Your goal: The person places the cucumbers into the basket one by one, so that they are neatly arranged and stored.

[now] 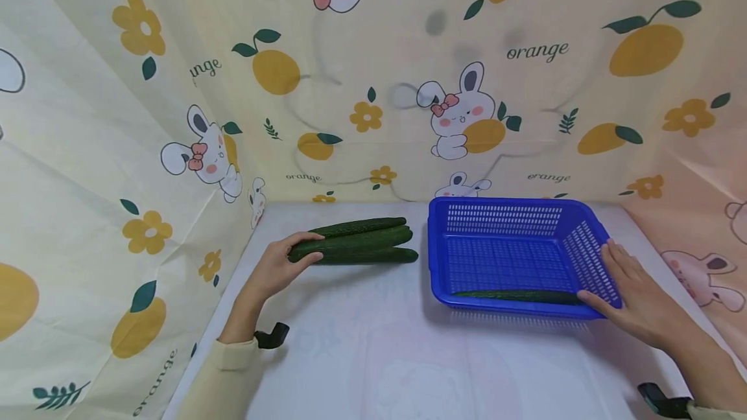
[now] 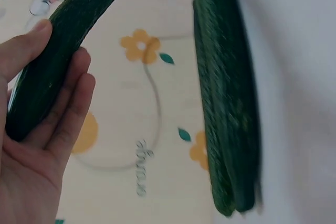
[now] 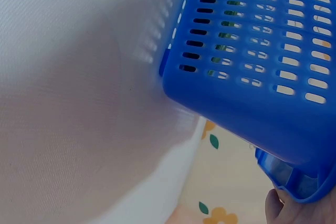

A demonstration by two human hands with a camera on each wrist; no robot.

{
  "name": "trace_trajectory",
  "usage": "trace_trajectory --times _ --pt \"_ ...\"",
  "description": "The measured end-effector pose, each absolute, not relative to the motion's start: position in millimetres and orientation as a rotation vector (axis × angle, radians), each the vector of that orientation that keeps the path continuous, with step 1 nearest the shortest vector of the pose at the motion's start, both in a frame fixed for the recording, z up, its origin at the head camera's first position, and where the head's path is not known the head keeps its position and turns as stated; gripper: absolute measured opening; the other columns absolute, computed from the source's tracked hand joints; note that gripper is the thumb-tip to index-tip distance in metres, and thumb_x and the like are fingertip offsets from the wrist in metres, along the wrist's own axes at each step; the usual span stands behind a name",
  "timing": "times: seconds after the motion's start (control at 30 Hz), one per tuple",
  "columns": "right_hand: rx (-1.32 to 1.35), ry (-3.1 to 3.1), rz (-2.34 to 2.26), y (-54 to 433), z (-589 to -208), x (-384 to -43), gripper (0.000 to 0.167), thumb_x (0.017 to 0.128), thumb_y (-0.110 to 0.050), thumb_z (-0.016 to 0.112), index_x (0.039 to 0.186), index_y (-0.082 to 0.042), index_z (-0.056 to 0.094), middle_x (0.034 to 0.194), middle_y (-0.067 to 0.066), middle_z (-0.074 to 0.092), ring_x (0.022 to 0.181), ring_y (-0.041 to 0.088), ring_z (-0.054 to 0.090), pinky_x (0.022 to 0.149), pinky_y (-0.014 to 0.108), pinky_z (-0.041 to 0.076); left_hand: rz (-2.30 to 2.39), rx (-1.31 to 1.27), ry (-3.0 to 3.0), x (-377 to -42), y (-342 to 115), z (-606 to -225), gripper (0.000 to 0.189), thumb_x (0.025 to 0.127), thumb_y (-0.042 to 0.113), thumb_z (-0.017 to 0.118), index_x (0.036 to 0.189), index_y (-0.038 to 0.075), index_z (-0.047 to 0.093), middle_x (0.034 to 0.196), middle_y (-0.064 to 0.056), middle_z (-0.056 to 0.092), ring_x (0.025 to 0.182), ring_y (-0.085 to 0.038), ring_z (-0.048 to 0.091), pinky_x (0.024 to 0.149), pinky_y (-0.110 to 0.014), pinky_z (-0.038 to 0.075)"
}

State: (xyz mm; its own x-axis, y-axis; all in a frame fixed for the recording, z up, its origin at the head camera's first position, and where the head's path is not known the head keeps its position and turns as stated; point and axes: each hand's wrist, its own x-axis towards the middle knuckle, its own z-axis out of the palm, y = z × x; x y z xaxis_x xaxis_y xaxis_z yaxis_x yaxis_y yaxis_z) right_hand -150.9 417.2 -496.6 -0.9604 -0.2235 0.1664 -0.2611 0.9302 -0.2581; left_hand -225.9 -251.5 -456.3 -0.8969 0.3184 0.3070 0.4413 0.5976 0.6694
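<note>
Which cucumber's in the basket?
The cucumber along the near wall of the blue basket; the other three cucumbers are outside it, at the left hand.

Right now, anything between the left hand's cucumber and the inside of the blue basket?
Only the left rim of the blue basket; nothing else visible. Two more cucumbers lie alongside the held cucumber; the right hand is at the basket's opposite side.

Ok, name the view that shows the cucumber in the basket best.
The head view: it looks down into the basket and shows most of the cucumber along the near side. The right wrist view gives only green glimpses through the basket's holes; the left wrist view doesn't show it.
</note>
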Motion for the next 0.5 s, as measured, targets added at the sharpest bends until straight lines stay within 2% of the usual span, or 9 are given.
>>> trace_trajectory --times 0.23,0.5 --pt "0.371 -2.953 0.427 417 -498 -150 0.106 0.103 -0.049 0.066 0.167 0.009 0.003 0.175 0.032 -0.006 0.162 0.048 -0.011 0.123 0.039 -0.024 -1.278 -0.687 -2.57 -233 -214 -444 0.036 0.1 0.031 0.079 0.134 0.02 0.073 0.136 0.0 0.073 0.133 -0.026 0.065 0.111 -0.054 0.053" --pt "0.388 -2.952 0.404 415 -496 -151 0.105 0.104 -0.048 0.065 0.167 0.009 0.003 0.174 0.033 -0.005 0.162 0.044 -0.014 0.122 0.03 -0.025 -1.311 -0.809 -2.514 -245 -158 -444 0.035 0.101 0.028 0.079 0.134 0.018 0.073 0.135 0.0 0.074 0.13 -0.02 0.067 0.11 -0.048 0.054"
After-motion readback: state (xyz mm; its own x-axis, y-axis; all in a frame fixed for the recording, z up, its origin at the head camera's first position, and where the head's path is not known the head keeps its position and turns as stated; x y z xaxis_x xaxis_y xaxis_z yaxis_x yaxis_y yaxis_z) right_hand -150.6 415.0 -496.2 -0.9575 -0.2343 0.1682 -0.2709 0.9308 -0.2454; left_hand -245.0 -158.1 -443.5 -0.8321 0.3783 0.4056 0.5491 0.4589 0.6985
